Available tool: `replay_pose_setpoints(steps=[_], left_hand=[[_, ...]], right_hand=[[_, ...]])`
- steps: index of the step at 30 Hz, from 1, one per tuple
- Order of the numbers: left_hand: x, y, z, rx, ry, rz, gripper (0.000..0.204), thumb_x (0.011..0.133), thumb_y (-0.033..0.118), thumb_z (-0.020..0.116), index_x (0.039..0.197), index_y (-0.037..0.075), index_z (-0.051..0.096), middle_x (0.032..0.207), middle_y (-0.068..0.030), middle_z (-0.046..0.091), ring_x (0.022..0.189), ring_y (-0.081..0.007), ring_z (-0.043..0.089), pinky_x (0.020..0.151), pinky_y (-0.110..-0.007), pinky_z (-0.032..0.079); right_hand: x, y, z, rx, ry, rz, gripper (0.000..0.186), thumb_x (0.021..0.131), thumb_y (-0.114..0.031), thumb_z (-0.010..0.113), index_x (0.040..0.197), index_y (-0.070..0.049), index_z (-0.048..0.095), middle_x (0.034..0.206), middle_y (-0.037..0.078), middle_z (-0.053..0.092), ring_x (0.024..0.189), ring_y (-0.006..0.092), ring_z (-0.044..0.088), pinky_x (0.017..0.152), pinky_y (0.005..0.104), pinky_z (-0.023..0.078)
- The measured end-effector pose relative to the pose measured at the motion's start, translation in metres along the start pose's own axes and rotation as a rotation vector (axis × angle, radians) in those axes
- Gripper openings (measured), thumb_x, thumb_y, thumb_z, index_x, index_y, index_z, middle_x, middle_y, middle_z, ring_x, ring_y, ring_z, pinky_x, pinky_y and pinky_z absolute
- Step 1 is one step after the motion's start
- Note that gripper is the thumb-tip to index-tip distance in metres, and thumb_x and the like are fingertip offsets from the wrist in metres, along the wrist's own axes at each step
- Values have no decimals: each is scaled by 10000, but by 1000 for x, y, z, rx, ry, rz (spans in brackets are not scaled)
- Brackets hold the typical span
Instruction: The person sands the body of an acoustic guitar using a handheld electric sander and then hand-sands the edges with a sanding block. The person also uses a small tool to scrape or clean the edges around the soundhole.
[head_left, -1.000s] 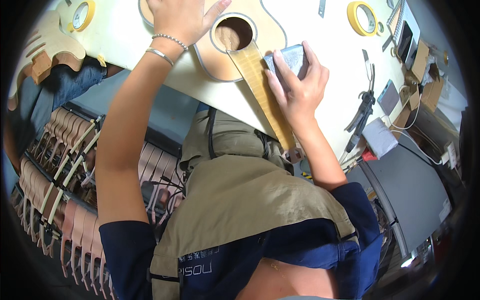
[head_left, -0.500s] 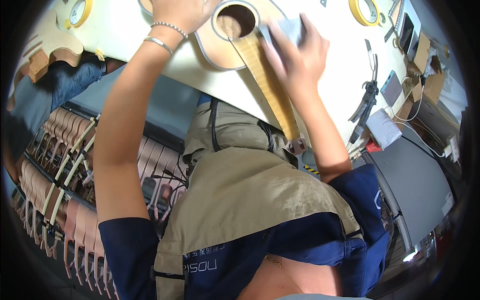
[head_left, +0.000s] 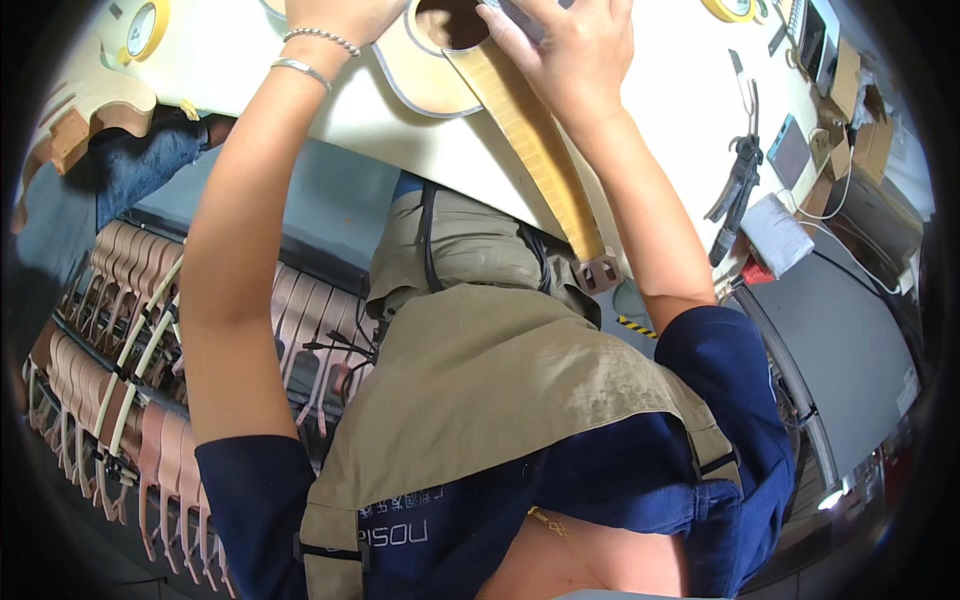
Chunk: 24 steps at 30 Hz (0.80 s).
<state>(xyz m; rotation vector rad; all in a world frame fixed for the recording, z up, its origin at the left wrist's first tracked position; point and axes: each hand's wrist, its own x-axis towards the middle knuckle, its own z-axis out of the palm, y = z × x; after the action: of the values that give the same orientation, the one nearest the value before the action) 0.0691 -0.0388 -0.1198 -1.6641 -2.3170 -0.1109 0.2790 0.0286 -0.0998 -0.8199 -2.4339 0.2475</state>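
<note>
A small guitar-like instrument lies on the table, its pale wooden body (head_left: 425,85) cut off by the top edge. Yellow tape-like covering runs along the neck (head_left: 530,150), which points toward me and ends in a slotted headstock (head_left: 600,272) past the table edge. My right hand (head_left: 580,60) is closed around a grey block (head_left: 522,20), perhaps a sanding block, beside the sound hole (head_left: 452,22). Over the far left part of the body is my left hand (head_left: 365,15); its fingers lie outside the picture.
Yellow tape rolls (head_left: 142,30) lie on the table (head_left: 350,120). At right are a black clamp-like tool (head_left: 738,185), a grey wrapped block (head_left: 778,236) and cardboard boxes (head_left: 872,140). A person's jeans-clad leg (head_left: 150,165) and rows of wooden necks (head_left: 130,265) fill the left.
My right hand has moved farther from me along the instrument with the grey block. The whole view has shifted, so the body sits higher and more of it is cut off.
</note>
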Motion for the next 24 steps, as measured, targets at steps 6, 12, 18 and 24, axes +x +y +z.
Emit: replay_pose_setpoints(steps=[6, 12, 18, 24], left_hand=[[-9, -9, -5, -47, 53, 34, 711, 896, 479, 633, 1521, 202, 439, 1554, -206, 358, 1397, -486, 313, 1112, -656, 240], [-2, -5, -11, -48, 15, 66, 726, 890, 463, 640, 1532, 197, 428, 1556, -214, 346, 1408, -489, 295, 1110, -661, 236], [-14, -8, -9, 11, -14, 28, 724, 899, 463, 629, 1533, 179, 426, 1564, -210, 340, 1429, -494, 266, 1110, -676, 229], [-4, -6, -15, -53, 2, 51, 759, 871, 491, 653, 1525, 173, 434, 1566, -206, 343, 1442, -505, 248, 1131, -688, 205]], right_hand=[[-102, 24, -78, 67, -204, 168, 300, 778, -342, 833, 1046, -209, 810, 1307, 231, 602, 1034, 342, 592, 872, 415, 498], [-38, 5, -16, 41, 40, 31, 287, 744, -343, 841, 1004, -229, 801, 1294, 164, 634, 955, 308, 575, 783, 401, 486], [-51, -1, -25, 51, -7, -19, 209, 778, -286, 819, 971, -218, 777, 1158, 14, 704, 944, 288, 554, 785, 370, 435], [3, -10, -2, 14, 111, -55, 236, 778, -266, 838, 960, -132, 771, 1167, -13, 740, 907, 190, 601, 793, 315, 382]])
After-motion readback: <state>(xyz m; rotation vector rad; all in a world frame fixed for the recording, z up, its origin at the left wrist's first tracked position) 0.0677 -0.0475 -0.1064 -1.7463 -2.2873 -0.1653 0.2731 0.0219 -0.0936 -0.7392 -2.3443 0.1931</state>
